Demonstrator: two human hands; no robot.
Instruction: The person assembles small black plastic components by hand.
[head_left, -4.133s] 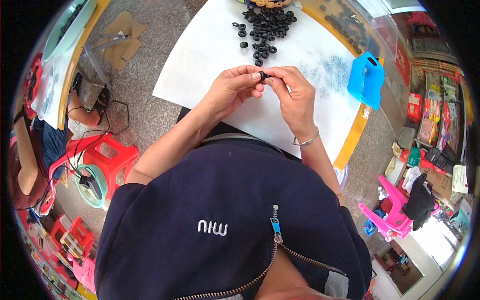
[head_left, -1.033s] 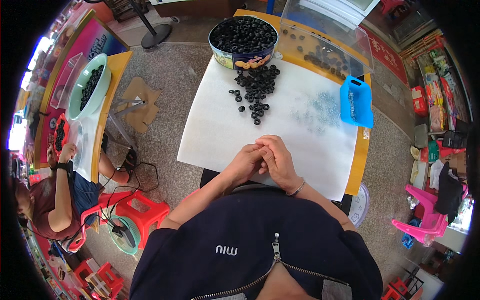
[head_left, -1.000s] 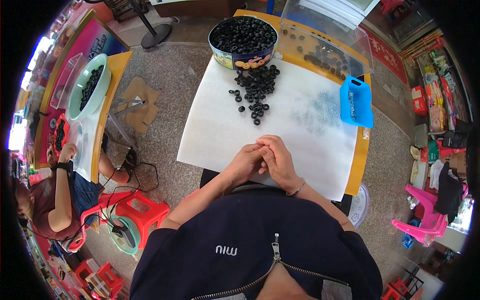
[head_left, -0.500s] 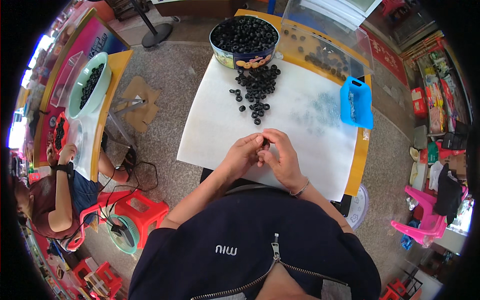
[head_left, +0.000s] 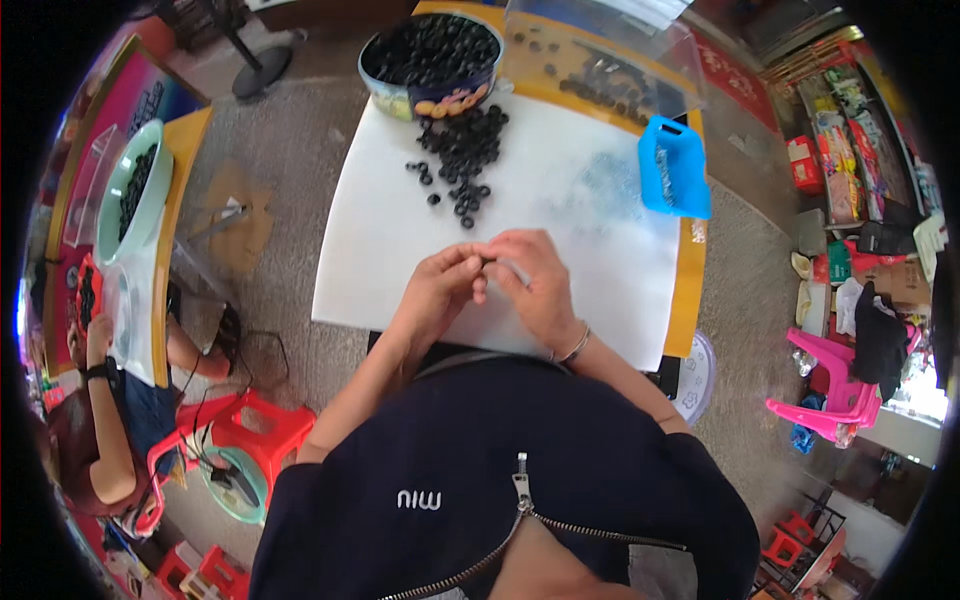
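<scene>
Close in front of my body, my left hand [head_left: 438,287] and my right hand [head_left: 540,290] meet above the white sheet [head_left: 590,315]. Their fingertips pinch together on a small dark piece, apparently one of the black rings, mostly covered by the fingers. Just beyond the hands lies a loose heap of small black rings [head_left: 467,145], each with a hole through it. Behind the heap stands an oval tin [head_left: 400,103] filled with more of them. To the right, a blue plastic basket [head_left: 688,185] holds small shiny bits too fine to name.
A clear plastic box [head_left: 655,70] with black pieces sits at the table's far right, on its yellow edge [head_left: 690,260]. At left, another person [head_left: 105,450] works at a second table with a pale green bowl [head_left: 150,190]. Red stools [head_left: 255,430] and a pink chair [head_left: 830,390] stand around.
The whole view has shifted, so the table and its things sit further left and higher in the picture. Both hands stay together with fingers pinched; the right one is slightly blurred.
</scene>
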